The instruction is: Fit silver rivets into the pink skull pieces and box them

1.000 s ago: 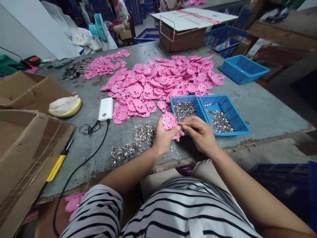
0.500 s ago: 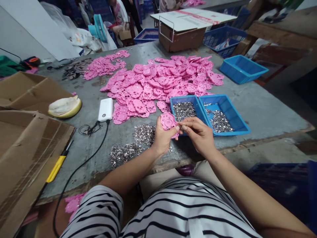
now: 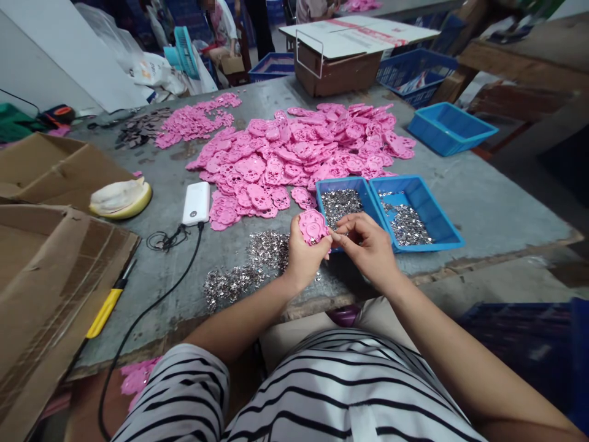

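My left hand (image 3: 304, 255) holds a pink plastic piece (image 3: 313, 226) by its edge, near the front of the table. At the right edge of that piece, the fingers of my right hand (image 3: 368, 245) are pinched together; whatever is between them is too small to make out. Two blue trays with small metal parts, a left one (image 3: 377, 215) and a right one (image 3: 448, 230), stand just beyond my right hand. Loose metal parts (image 3: 269, 248) lie left of my left hand. Behind the hands spreads a large heap of pink pieces (image 3: 294, 147).
A white power bank (image 3: 196, 204) with a black cable, a fruit rind (image 3: 122, 199), a yellow-handled tool (image 3: 105, 313) and cardboard boxes (image 3: 41, 276) are at the left. Another blue tray (image 3: 453, 130) sits back right. A person (image 3: 225, 27) is in the background.
The pink piece has tilted and turned slightly in my left hand. My right hand's fingers have shifted a little at its edge.
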`<action>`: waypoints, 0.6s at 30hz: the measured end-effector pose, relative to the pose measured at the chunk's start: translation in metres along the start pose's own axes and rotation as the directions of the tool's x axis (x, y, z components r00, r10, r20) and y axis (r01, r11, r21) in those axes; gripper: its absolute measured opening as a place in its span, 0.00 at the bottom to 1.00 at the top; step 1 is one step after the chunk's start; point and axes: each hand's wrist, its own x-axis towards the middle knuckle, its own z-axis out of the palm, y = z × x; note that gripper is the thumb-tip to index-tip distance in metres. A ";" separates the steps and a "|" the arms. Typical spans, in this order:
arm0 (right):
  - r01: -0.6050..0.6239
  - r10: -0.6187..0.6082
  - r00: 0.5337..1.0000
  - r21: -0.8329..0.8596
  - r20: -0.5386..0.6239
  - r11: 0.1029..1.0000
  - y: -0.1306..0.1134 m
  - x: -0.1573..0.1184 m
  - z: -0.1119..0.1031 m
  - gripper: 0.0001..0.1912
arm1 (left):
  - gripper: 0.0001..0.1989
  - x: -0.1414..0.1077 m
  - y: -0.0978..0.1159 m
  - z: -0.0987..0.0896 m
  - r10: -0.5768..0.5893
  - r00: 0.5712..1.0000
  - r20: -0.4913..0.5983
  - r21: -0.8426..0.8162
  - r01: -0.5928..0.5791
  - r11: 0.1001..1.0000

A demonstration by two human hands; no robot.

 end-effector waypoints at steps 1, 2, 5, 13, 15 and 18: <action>0.004 -0.004 1.000 -0.009 -0.003 1.000 0.000 -0.001 0.000 0.08 | 0.23 0.000 0.000 0.000 -0.001 1.000 0.001 -0.004 0.001 1.000; 0.001 -0.002 1.000 -0.016 -0.007 1.000 0.000 -0.001 0.000 0.08 | 0.23 0.000 0.000 0.000 -0.005 1.000 0.002 -0.010 0.005 1.000; -0.022 0.022 1.000 -0.021 -0.001 1.000 0.001 -0.001 0.000 0.09 | 0.24 0.001 -0.001 0.000 -0.019 1.000 0.001 -0.014 0.019 1.000; -0.061 0.060 0.997 0.031 0.056 0.998 0.003 0.002 0.002 0.13 | 0.25 0.001 -0.004 -0.001 0.013 0.999 -0.033 0.030 -0.012 0.999; -0.060 0.056 0.996 0.059 0.076 0.996 0.003 0.002 0.001 0.13 | 0.25 0.000 -0.002 -0.002 0.010 1.000 0.003 0.002 -0.010 1.000; -0.034 0.025 0.992 0.073 0.125 0.997 0.002 0.007 -0.006 0.11 | 0.27 -0.001 0.005 -0.002 -0.067 0.984 0.162 -0.133 0.089 0.987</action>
